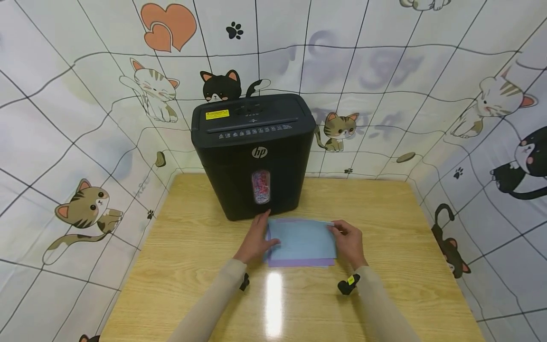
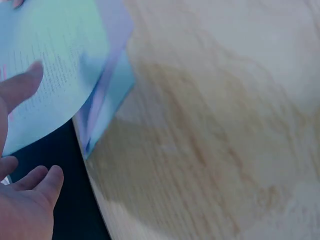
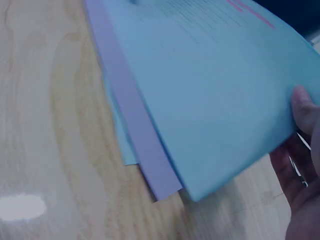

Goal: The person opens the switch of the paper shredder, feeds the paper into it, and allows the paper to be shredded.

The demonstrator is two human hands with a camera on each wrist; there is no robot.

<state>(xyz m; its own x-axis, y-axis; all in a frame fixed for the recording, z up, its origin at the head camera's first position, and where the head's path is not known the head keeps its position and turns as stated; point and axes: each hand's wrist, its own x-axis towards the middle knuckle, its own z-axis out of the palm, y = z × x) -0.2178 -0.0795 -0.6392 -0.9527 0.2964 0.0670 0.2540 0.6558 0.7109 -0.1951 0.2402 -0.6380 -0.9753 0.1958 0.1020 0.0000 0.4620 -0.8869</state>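
A light blue sheet of paper (image 1: 302, 240) with lines of print lies over a purple sheet (image 1: 299, 262) on the table, and more blue paper (image 3: 122, 142) shows beneath. My right hand (image 1: 349, 242) pinches the top blue sheet at its right edge, thumb on top and fingers below. In the right wrist view, that side of the sheet is lifted and bent. My left hand (image 1: 256, 241) is at the stack's left edge, fingers extended and thumb (image 2: 25, 85) over the blue sheet. Right behind the papers stands a black HP paper shredder (image 1: 273, 175).
Through the shredder's front window (image 1: 261, 187), coloured shreds are visible. A feed slot (image 1: 252, 125) crosses its top. The wooden table (image 1: 179, 266) meets a cat-patterned cloth (image 1: 384, 95) at the back and sides. A bright reflection falls on the table in front of the papers.
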